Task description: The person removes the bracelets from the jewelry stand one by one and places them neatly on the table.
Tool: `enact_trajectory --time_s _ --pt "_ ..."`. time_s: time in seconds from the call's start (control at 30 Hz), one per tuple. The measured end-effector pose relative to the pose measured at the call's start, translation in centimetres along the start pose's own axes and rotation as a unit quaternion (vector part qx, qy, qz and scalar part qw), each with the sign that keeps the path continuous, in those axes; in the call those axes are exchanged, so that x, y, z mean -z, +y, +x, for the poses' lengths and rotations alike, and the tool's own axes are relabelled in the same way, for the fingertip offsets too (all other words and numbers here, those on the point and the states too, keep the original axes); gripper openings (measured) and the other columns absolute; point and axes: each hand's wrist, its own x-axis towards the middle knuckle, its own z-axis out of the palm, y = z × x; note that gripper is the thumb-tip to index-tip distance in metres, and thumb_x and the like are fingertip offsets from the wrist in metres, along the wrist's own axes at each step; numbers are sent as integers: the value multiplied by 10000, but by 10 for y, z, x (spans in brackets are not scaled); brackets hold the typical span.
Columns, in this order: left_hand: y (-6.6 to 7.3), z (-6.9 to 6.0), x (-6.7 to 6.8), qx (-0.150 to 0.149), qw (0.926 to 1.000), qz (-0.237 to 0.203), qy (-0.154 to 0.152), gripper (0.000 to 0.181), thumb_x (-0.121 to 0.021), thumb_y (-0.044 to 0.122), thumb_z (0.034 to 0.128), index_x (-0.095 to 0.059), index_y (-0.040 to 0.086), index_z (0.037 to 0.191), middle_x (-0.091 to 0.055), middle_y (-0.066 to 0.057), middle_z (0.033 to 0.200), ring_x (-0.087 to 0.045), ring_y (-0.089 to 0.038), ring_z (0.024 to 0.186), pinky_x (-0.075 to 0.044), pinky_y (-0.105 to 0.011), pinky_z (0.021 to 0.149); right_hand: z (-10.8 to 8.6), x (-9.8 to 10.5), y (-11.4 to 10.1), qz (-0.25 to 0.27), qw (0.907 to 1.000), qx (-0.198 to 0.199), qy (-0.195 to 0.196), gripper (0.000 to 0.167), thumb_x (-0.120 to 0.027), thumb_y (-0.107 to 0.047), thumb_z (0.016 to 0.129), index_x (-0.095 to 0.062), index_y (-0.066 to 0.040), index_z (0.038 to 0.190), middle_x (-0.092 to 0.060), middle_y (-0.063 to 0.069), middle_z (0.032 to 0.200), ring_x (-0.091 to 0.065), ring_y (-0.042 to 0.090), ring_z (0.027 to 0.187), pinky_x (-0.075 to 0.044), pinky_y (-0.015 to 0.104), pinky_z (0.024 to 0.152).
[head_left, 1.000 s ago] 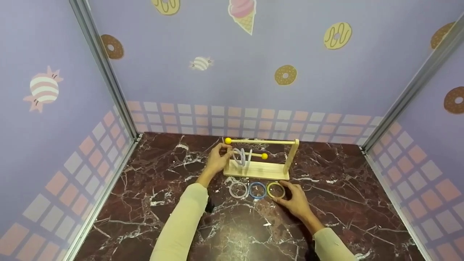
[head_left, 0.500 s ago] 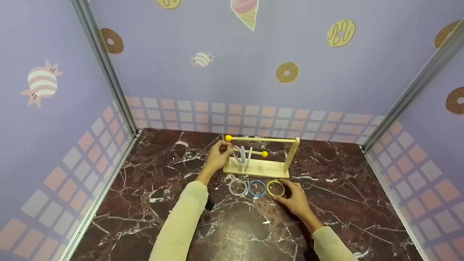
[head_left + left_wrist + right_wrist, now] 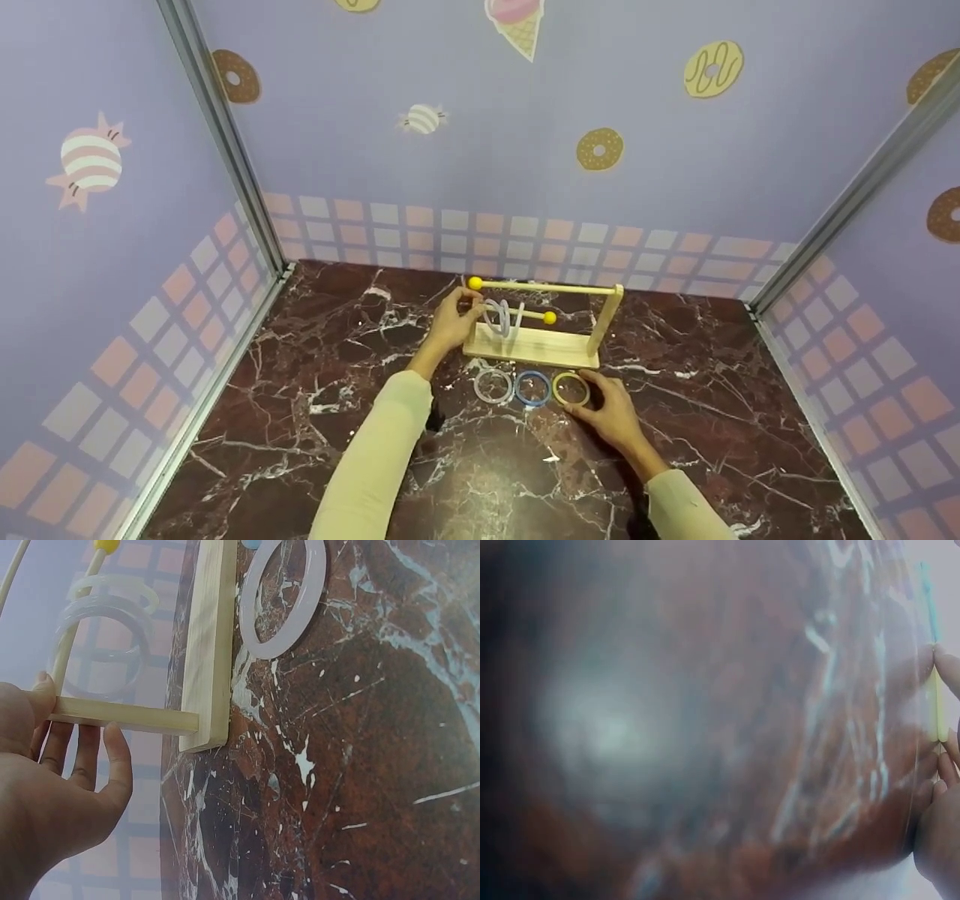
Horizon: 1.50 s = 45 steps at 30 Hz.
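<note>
A wooden stand [image 3: 540, 346] with two horizontal rods, each ending in a yellow ball, stands before me. Pale translucent rings [image 3: 105, 645] hang on its lower rod. My left hand [image 3: 451, 322] holds the stand's left upright [image 3: 124, 715], thumb above and fingers below in the left wrist view. In front of the stand a row of rings lies flat: a clear whitish ring [image 3: 493, 386], a blue ring [image 3: 532, 388] and a yellow ring [image 3: 571, 389]. My right hand [image 3: 611, 409] grips the yellow ring by its right side between thumb and fingers; the right wrist view catches it only at its edge.
The dark red marbled tabletop [image 3: 360, 465] stretches around the stand and both arms. Behind it rises a lilac wall [image 3: 510, 180] with printed sweets, and side walls meet it at metal corner posts [image 3: 225, 135]. The upper rod [image 3: 547, 287] reaches left from the right upright.
The head view has tilted slightly, shifting the scene a little in the picture. Both hands, the stand and the rings stay in the same places relative to each other.
</note>
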Motion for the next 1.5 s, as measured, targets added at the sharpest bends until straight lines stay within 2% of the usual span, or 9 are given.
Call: enact_trajectory --time_s 0.2,0.57,0.8,1.07,1.33,1.5 --pt "5 2 -1 -74 9998 113 -165 184 -700 68 1006 -659 16 1178 -699 -168 1194 -633 -312 1163 -510 -454 1022 0 3 -1 63 9999 -155 -40 751 -994 -298 732 -686 -75 1379 -703 124 1257 -585 326 1163 -443 513 1045" --pt "6 2 -2 -5 9999 -30 -152 164 -667 38 1021 -627 -3 1175 -683 -187 1197 -633 -335 1173 -523 -456 1036 1 3 -1 180 9996 -194 -60 754 -995 -298 728 -686 -82 1381 -695 133 1264 -591 335 1183 -438 521 1061" --pt "4 1 -2 31 9999 -19 -148 186 -677 66 1026 -628 1 1193 -688 -191 1215 -645 -335 1174 -525 -458 1031 4 10 -2 796 9954 -472 -237 737 -982 -306 755 -681 -83 1389 -701 107 1318 -576 334 1288 -381 512 1132" --pt "1 0 -1 96 9999 -34 -126 179 -679 65 1025 -637 9 1189 -694 -175 1201 -649 -312 1145 -533 -444 1008 7 14 -1 1562 9837 -832 -323 652 -940 -254 826 -675 -51 1386 -702 131 1331 -618 306 1261 -442 499 1085" --pt "2 2 2 27 9997 147 -187 188 -692 78 1019 -647 22 1193 -696 -178 1213 -640 -338 1165 -499 -505 1055 9 15 -1 1932 9780 -754 -236 586 -908 -186 859 -675 0 1364 -701 176 1327 -627 362 1250 -465 525 1076" --pt "-1 5 4 40 9992 276 -270 185 -706 79 1010 -652 26 1179 -700 -164 1188 -651 -311 1138 -516 -457 1025 10 15 1 1809 9803 -738 -301 554 -901 -175 866 -688 3 1344 -715 176 1301 -648 352 1226 -500 488 1047"
